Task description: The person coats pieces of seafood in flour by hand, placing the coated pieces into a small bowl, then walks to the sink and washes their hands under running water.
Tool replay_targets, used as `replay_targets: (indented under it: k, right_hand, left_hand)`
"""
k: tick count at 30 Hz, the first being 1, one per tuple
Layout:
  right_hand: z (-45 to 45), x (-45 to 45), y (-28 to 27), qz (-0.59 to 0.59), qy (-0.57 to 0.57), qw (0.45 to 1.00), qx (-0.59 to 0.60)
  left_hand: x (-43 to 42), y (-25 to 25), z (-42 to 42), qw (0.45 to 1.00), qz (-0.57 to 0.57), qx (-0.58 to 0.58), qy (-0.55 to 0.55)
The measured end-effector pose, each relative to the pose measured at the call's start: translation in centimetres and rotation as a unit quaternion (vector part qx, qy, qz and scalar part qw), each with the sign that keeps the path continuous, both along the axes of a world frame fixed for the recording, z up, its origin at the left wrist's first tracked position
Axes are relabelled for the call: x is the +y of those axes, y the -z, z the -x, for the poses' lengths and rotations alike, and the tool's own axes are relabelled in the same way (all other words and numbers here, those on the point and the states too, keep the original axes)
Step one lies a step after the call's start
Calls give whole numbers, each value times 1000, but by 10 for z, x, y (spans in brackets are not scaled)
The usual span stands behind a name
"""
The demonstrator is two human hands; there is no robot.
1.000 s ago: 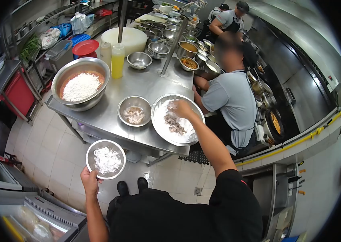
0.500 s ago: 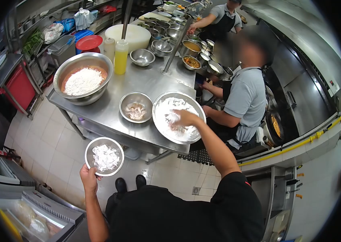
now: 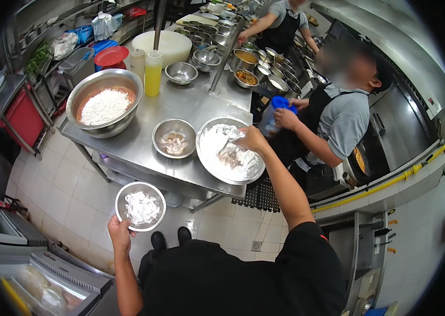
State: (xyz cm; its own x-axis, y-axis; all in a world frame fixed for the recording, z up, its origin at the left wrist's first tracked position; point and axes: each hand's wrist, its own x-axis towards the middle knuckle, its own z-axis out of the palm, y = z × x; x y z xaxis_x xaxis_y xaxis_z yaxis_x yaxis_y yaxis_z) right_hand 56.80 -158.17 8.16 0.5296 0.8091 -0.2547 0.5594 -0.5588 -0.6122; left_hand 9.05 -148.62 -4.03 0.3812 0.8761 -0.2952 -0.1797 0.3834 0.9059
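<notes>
My left hand (image 3: pixel 120 233) grips the rim of a small metal bowl (image 3: pixel 121 203), holding it out beyond the table's front edge. White, flour-coated pieces (image 3: pixel 142 208) lie in it. Over a wide metal bowl (image 3: pixel 201 158) of white flour, my right hand (image 3: pixel 254 140) reaches down at the right side, its fingers curled into the powder; what they hold is hidden. Partly coated pieces (image 3: pixel 228 156) show in the flour near them. To the left stands another metal bowl (image 3: pixel 158 131) with raw, pale strips (image 3: pixel 173 143) inside.
On the steel table (image 3: pixel 175 174) are a large bowl (image 3: pixel 72 108) of reddish mix topped with white powder, a yellow squeeze bottle (image 3: pixel 153 73) and stacked bowls (image 3: pixel 207 60). A co-worker (image 3: pixel 343 121) holding a blue-lidded container (image 3: pixel 272 116) stands at the right. Another person (image 3: pixel 280 31) works behind.
My right hand has shifted up and right within the flour bowl, uncovering floury pieces. The co-worker has turned and now holds a blue-lidded container. My left hand still holds its bowl.
</notes>
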Motion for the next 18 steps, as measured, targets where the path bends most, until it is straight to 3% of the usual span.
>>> replay_targets:
  k: [2,4,6,10,12,13,16,18]
  right_hand:
    - [11,3,-5,8,85,995,-43]
    - [15,3,-1,6,94,995,-30]
    - [25,0,-8,10,-26,999,-28]
    - [7,-6,10,81,-16,995,50]
    - [-2,-10,35,221,-93,956,-168]
    - [0,-12,40,300,-104,939,-132]
    - [21,-30,88,206,-98,934,-273]
    - [5,-25,91,189,-92,946,-245]
  left_hand:
    - [-1,0,1,1000,-1,-3,0]
    - [-1,1,3,1000,-3,-6,1]
    - [0,3,3,1000,-5,-5,-7]
    - [1,4,3,1000,-6,-4,-8]
    - [1,4,4,1000,-6,-19,-8]
    - [0,3,4,1000,-6,-20,-9]
    - [-1,0,4,1000,0,-8,-4]
    - [-2,3,5,1000,-1,2,-7]
